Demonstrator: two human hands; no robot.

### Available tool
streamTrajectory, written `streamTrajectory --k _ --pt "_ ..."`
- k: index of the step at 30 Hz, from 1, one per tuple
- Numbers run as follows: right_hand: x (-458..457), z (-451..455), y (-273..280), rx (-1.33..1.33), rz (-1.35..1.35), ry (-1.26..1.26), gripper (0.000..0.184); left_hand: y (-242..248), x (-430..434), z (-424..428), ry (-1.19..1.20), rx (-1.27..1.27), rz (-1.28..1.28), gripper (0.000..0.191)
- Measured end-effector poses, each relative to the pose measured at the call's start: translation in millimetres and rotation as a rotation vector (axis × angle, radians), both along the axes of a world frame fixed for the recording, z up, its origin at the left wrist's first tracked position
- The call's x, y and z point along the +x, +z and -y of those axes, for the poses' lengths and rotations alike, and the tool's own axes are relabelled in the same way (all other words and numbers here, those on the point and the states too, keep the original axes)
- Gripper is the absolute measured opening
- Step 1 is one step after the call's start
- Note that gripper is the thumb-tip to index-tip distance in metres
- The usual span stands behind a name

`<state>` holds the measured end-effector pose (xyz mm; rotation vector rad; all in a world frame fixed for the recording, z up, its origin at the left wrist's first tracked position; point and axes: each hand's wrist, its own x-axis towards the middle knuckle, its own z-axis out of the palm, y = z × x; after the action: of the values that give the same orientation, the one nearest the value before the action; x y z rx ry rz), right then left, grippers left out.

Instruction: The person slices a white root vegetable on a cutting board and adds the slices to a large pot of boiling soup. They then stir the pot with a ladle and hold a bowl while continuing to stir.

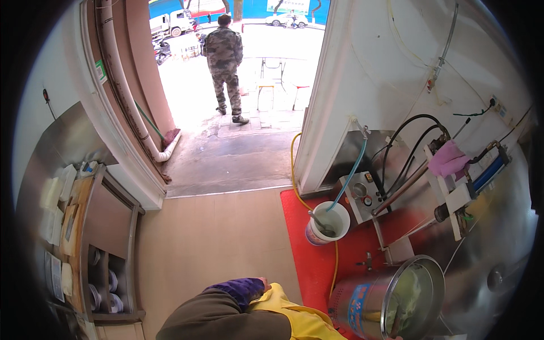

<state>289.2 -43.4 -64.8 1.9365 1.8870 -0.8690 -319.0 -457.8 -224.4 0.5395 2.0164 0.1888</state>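
My left hand point(266, 284), at the end of a purple sleeve, rests against the yellow apron point(280, 297) at my front; its fingers are mostly hidden. At the bottom edge only a bit of my right hand point(395, 338) shows, at the end of a wooden stick point(397, 321) that it seems to grip. The stick stands in a large steel pot point(384, 297) with pale green, cloudy liquid point(410, 293). Left of the pot's far side, a white bucket point(315, 234) holds water, a metal ladle point(325, 229) and the end of a blue hose point(352, 170).
A cabinet point(112, 212) with stacked plates and a cutting board point(69, 229) stands at left. Red matting point(312, 272) and a yellow hose point(335, 263) lie right of the tan floor. Gas equipment point(361, 195) stands by the right wall. Beyond the doorway, a person point(224, 55) stands outside.
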Motion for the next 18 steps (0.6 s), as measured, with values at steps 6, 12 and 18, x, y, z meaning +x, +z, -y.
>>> streamTrajectory --k 6,12,18 --pt "-9 -14 2 0.121 -0.23 0.062 0.058 0 9 22 0.114 -0.018 -0.058 0.055" --pt "-18 -27 8 0.155 -0.185 0.095 0.054 0 49 45 0.23 -0.028 -0.07 0.052" --pt "-54 -74 41 0.238 0.068 0.476 0.048 9 109 54 0.38 -0.044 -0.02 0.054"
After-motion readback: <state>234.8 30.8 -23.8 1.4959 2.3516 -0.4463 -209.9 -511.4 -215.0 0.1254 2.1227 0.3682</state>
